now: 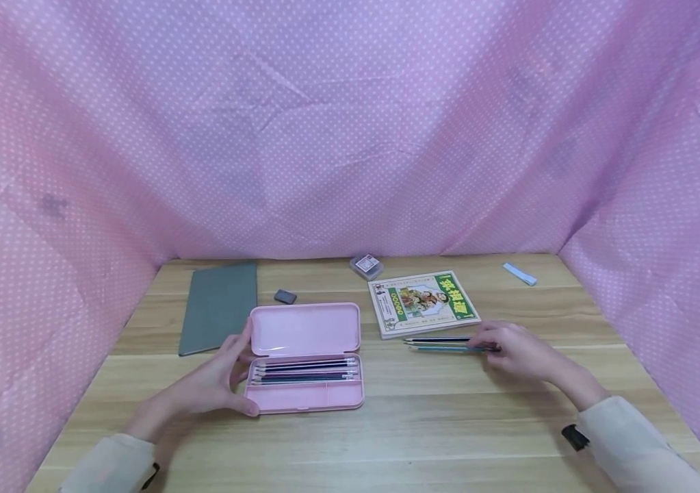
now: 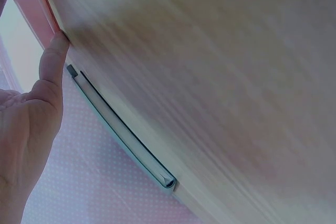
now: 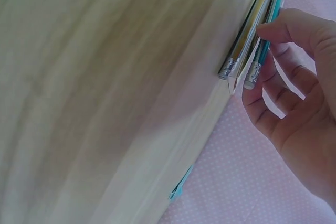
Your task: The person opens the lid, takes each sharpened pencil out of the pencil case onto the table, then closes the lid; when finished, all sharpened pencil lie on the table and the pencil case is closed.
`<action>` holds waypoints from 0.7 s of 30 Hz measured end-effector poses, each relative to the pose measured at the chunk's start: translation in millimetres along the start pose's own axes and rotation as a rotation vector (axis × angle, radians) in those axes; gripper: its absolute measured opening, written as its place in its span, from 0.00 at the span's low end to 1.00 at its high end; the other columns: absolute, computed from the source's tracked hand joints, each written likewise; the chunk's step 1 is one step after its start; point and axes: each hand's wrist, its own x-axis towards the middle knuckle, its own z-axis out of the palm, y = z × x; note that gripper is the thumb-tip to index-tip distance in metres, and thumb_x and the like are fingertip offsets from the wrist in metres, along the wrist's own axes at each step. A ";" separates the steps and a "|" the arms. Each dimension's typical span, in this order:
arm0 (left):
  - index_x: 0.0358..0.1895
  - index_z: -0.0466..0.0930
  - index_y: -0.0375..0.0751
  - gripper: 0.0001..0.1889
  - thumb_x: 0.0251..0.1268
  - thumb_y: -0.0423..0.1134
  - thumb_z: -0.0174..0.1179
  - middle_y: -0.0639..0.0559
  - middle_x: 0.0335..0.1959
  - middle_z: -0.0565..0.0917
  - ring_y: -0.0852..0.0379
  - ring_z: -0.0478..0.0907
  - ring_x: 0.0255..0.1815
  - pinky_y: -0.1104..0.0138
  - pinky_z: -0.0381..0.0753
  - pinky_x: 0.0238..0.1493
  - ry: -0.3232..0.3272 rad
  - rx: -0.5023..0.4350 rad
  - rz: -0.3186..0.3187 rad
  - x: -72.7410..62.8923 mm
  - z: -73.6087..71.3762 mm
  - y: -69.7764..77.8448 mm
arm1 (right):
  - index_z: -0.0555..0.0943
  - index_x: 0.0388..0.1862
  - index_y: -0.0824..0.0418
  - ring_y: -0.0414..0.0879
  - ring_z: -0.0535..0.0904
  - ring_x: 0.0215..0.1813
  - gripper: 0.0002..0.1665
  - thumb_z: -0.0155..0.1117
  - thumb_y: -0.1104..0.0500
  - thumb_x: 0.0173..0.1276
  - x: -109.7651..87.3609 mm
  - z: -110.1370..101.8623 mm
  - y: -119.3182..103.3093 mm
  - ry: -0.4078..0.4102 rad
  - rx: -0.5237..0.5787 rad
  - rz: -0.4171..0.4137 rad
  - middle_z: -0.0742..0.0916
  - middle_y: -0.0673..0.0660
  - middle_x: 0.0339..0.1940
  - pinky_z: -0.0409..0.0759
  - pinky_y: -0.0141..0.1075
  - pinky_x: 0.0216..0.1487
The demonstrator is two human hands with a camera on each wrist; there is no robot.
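Observation:
My left hand (image 1: 217, 380) rests at the left end of a pink pencil case (image 1: 284, 398) that lies with its lid raised. The thumb touches the front corner and the fingers reach up beside the lid. Several pencils (image 1: 303, 370) lie side by side in the case's long compartment. On the right, my right hand (image 1: 519, 349) pinches the eraser end of a teal pencil (image 3: 266, 45) between thumb and fingers. Beside it are a dark pencil (image 1: 438, 339) and a yellowish one (image 3: 251, 19), near the front edge of an illustrated book (image 1: 417, 329).
Left of the case lies a grey-green notebook (image 1: 220, 301), with a dark eraser (image 1: 284, 296) behind the case. A small clear box (image 1: 366, 267) stands behind the book. A light blue strip (image 1: 519, 274) lies at the back right. Pink dotted cloth (image 1: 350, 137) surrounds the wooden table (image 1: 411, 438).

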 end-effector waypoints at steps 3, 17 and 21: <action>0.82 0.22 0.55 0.79 0.40 0.44 0.85 0.39 0.67 0.56 0.40 0.67 0.70 0.53 0.66 0.71 0.001 0.003 -0.002 0.1 0.0 0.5 | 0.89 0.48 0.55 0.49 0.82 0.51 0.24 0.70 0.75 0.56 -0.6 1.0 -0.4 -0.011 -0.004 0.017 0.87 0.53 0.50 0.87 0.47 0.49; 0.81 0.23 0.61 0.78 0.40 0.44 0.85 0.41 0.71 0.53 0.42 0.65 0.71 0.55 0.65 0.72 -0.010 -0.024 -0.021 1.4 0.4 2.2 | 0.89 0.48 0.55 0.44 0.82 0.46 0.24 0.70 0.76 0.55 0.0 4.5 2.9 0.008 -0.003 -0.058 0.86 0.51 0.47 0.87 0.41 0.42; 0.81 0.22 0.59 0.78 0.40 0.46 0.85 0.41 0.70 0.54 0.41 0.66 0.71 0.54 0.65 0.72 -0.006 -0.007 -0.021 0.1 0.0 1.6 | 0.89 0.48 0.55 0.43 0.82 0.46 0.23 0.70 0.75 0.56 2.6 7.5 4.3 0.013 -0.015 -0.058 0.87 0.50 0.47 0.87 0.40 0.44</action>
